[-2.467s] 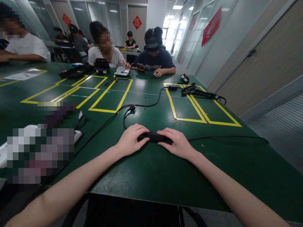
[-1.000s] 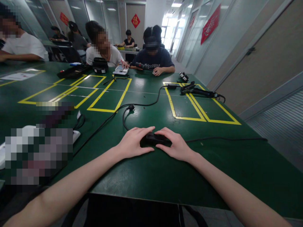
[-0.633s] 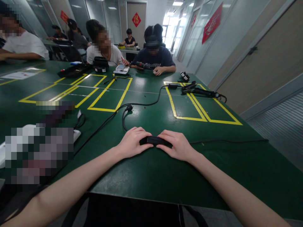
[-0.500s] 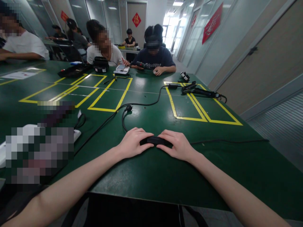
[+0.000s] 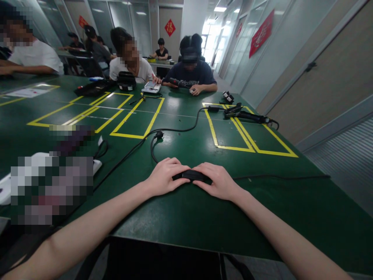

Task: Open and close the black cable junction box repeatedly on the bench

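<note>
Both hands grip a black, oblong power adapter low over the green table, in the lower middle of the head view. My left hand pinches its left part between thumb and fingers. On the right part, my right hand closes in the same way, its fingertips almost touching the left ones. Both ends of the adapter are partly covered by the hands. A black cord with a plug curves from behind my left hand. Another black cord runs off to the right beyond my right hand.
A long black cable crosses the table to a black handheld device at the right. Yellow tape outlines mark the tabletop. White items, partly blurred, lie at left. Co-workers sit opposite, near a black tray.
The view has shifted slightly, so the scene sits a little lower and further right. My hands have drawn slightly closer together on the adapter, still holding it.
</note>
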Demonstrator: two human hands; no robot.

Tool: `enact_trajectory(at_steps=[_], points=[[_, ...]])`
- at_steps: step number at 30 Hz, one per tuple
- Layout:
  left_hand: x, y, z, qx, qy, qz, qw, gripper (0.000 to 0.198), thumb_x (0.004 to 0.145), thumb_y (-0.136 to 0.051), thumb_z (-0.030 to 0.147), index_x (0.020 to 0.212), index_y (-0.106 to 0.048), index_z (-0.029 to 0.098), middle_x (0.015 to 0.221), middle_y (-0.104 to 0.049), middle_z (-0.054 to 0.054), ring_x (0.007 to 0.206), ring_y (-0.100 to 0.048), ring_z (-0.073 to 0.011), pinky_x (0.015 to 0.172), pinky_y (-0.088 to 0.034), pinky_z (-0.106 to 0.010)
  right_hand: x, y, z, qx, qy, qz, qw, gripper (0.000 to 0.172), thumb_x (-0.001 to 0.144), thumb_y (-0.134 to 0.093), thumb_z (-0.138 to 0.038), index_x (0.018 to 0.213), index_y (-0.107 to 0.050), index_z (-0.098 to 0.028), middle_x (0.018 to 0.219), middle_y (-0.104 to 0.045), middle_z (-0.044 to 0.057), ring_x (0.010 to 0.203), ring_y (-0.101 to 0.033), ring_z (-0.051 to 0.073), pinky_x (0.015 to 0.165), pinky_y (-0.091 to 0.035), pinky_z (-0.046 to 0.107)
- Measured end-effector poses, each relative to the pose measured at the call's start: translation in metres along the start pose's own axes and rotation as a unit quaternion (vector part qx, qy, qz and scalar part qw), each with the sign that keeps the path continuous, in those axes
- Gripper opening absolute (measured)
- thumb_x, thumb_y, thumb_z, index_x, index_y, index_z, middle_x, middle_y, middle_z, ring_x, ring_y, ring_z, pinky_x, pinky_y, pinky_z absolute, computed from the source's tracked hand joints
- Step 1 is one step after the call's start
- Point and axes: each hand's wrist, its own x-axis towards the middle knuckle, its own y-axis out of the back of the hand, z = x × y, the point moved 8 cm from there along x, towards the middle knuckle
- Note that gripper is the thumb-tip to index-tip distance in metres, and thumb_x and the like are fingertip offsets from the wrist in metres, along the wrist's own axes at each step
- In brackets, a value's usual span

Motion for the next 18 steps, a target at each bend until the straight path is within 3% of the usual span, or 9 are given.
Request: enact_trajectory(at_steps=[6, 12, 15, 18], points=[[-0.001, 0.01, 0.011, 0.031, -0.056, 0.037, 0.997, 0.035, 0.107, -0.056, 0.043, 0.125, -0.07, 0.016, 0.106, -0.077, -0.009, 0.098, -0.068, -0.023, 0.086, -0.051, -0.036, 0.0, 0.011, -0.009, -0.03, 0.023, 0.034, 0.999, 0.028, 0.103, -0.059, -0.039, 0.122, -0.066, -0.019, 0.108, -0.077, 0.013, 0.094, -0.074, 0.024, 0.079, -0.062, 0.037], [-0.002, 0.012, 0.014, 0.035, -0.055, 0.034, 0.997, 0.036, 0.105, -0.059, 0.044, 0.129, -0.07, 0.019, 0.108, -0.078, -0.01, 0.1, -0.069, -0.0242, 0.089, -0.055, -0.039, -0.002, 0.01, -0.017, -0.079, 0.042, 0.007, 0.996, 0.031, 0.105, -0.054, -0.035, 0.127, -0.066, -0.016, 0.108, -0.078, 0.015, 0.09, -0.076, 0.025, 0.076, -0.061, 0.036], [-0.002, 0.022, 0.019, 0.018, -0.067, 0.076, 0.995, 0.042, 0.1, -0.067, 0.043, 0.136, -0.066, 0.021, 0.112, -0.078, -0.01, 0.105, -0.069, -0.0258, 0.09, -0.056, -0.041, -0.005, 0.012, -0.01, -0.05, -0.002, -0.009, 0.999, 0.03, 0.105, -0.054, -0.036, 0.124, -0.067, -0.017, 0.101, -0.079, 0.012, 0.082, -0.076, 0.024, 0.071, -0.059, 0.034], [-0.003, 0.035, 0.022, 0.012, -0.071, 0.126, 0.989, 0.053, 0.095, -0.073, 0.04, 0.143, -0.061, 0.023, 0.13, -0.073, -0.012, 0.117, -0.066, -0.0285, 0.1, -0.054, -0.046, -0.012, 0.031, 0.013, 0.028, -0.104, 0.045, 0.993, 0.03, 0.101, -0.058, -0.039, 0.118, -0.071, -0.019, 0.096, -0.079, 0.01, 0.079, -0.075, 0.024, 0.07, -0.059, 0.034]])
